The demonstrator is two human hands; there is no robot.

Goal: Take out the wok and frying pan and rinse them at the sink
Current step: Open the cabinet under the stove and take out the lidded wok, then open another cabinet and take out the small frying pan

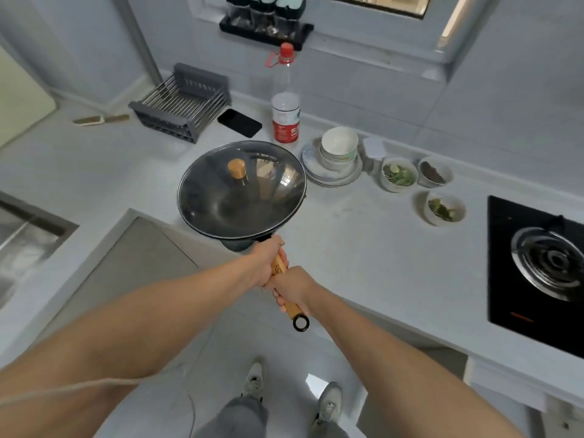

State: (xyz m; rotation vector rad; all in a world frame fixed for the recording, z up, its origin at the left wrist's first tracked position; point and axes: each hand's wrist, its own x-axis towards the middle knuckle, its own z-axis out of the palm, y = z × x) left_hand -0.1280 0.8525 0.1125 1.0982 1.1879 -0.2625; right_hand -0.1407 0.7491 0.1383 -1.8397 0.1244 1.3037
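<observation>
A dark wok (221, 216) with a glass lid (271, 184) and a wooden lid knob (237, 169) hovers at the corner of the white counter (363, 254). Both hands hold its long wooden handle (279, 268). My left hand (267, 260) grips the handle close to the wok. My right hand (292, 286) grips it further back, just ahead of the black hanging ring (301, 323). The steel sink (25, 238) lies at the far left edge. No frying pan is in view.
Behind the wok stand a tall bottle (286, 115), a phone (239, 122) and a dish rack (183, 102). Stacked bowls on plates (338, 153) and three small bowls of greens (398, 175) sit to the right. A gas hob (546, 267) is at far right.
</observation>
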